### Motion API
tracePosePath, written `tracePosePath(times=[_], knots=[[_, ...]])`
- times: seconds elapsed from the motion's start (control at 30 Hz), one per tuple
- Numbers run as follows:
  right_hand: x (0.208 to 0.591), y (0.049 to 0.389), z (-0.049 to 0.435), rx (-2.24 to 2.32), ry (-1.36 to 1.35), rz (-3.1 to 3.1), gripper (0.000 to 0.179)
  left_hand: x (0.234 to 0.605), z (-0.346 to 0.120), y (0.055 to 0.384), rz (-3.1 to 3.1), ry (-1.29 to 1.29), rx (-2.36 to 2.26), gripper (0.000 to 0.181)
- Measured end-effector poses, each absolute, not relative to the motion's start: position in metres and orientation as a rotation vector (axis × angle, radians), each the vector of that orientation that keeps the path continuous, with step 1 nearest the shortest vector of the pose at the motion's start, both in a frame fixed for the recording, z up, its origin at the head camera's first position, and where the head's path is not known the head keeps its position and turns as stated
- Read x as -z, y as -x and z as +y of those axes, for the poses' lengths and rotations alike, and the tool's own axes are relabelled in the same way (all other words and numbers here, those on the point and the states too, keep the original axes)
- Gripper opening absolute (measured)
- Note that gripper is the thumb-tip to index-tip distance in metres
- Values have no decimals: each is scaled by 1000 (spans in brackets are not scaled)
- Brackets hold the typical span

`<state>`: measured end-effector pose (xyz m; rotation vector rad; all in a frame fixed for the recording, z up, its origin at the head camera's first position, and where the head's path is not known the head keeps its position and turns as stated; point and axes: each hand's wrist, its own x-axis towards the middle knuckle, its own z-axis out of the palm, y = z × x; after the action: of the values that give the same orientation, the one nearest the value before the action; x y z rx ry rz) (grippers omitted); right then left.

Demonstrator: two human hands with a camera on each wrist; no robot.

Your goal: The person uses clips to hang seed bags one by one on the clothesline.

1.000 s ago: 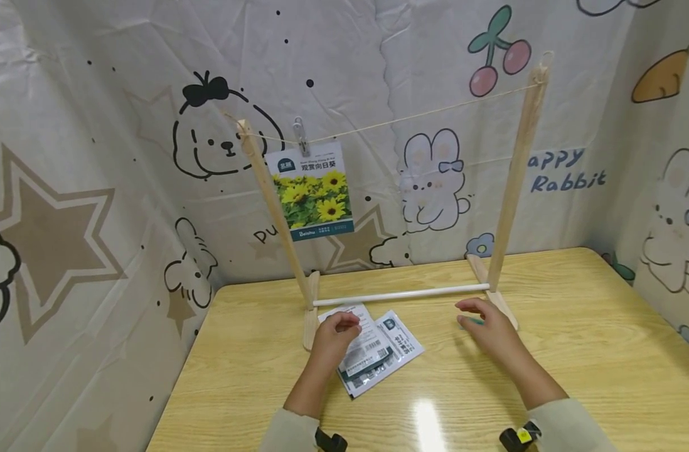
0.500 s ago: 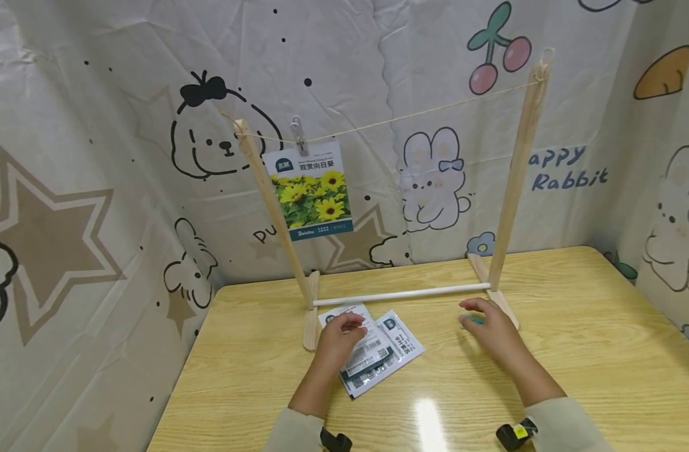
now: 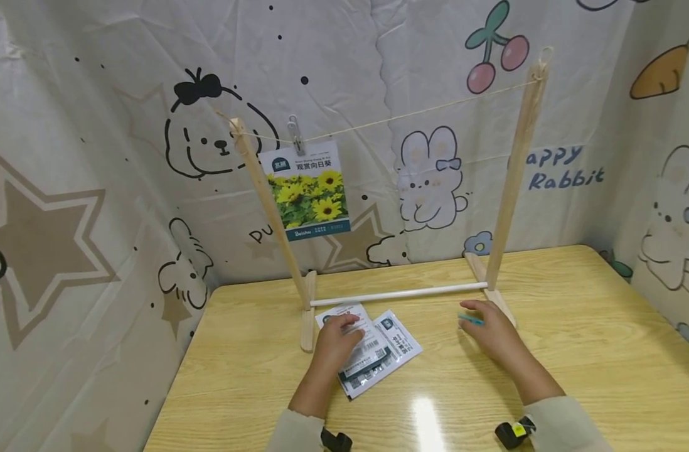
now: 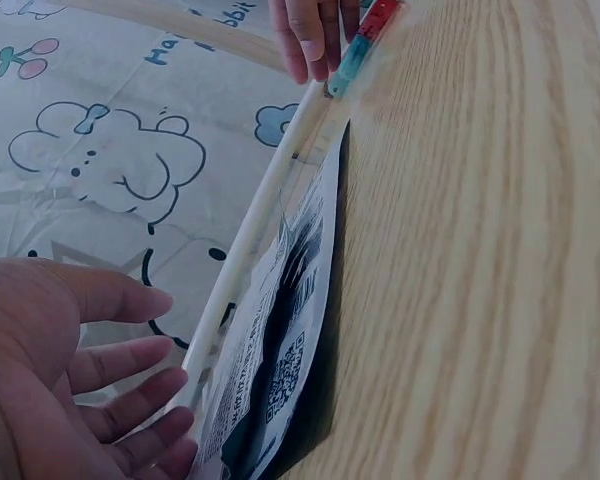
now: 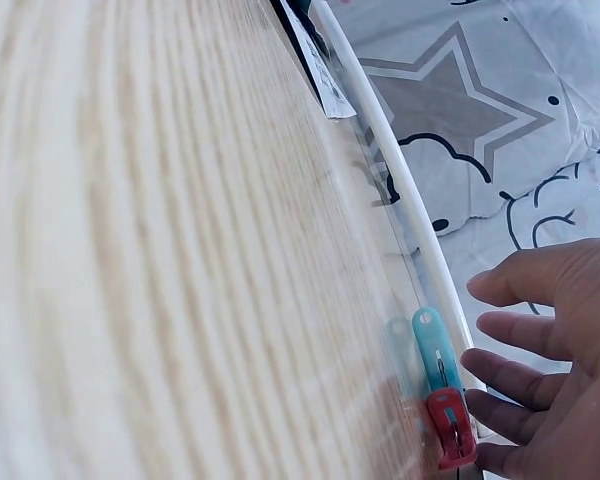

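My left hand (image 3: 334, 346) hovers above two seed packets lying overlapped on the table, its fingers loosely bent with nothing in them. The upper packet (image 3: 371, 353) shows printed text and a barcode; the lower packet (image 3: 408, 341) sticks out to its right. In the left wrist view, the fingers are beside the packets. Near the rack's right foot, my right hand (image 3: 496, 331) is held with relaxed fingers just over a teal clothespin (image 5: 435, 345) and a red clothespin (image 5: 450, 428). Both clothespins lie on the tabletop, and the hand grips neither. In the head view the red one is hidden.
A wooden rack with a left post (image 3: 271, 210), a right post (image 3: 516, 179) and a white crossbar (image 3: 398, 294) stands at the back. From its string (image 3: 418, 114) hangs a sunflower seed packet (image 3: 313, 198) in a clear clip (image 3: 295, 137). A printed cloth (image 3: 350, 56) encloses the table.
My left hand has shifted slightly toward the right over the packets. The right hand stays nearly in place. The head view has moved a little; the packets and rack stand as before.
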<state>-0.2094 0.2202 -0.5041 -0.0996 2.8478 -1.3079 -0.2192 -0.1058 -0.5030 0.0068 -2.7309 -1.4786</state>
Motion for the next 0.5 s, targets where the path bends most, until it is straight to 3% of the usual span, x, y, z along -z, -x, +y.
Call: tracePosePath(times=[0.5], knots=[[503,211,219,1212,99,2899,48,499,-96,206,-2954,249,1001,61]])
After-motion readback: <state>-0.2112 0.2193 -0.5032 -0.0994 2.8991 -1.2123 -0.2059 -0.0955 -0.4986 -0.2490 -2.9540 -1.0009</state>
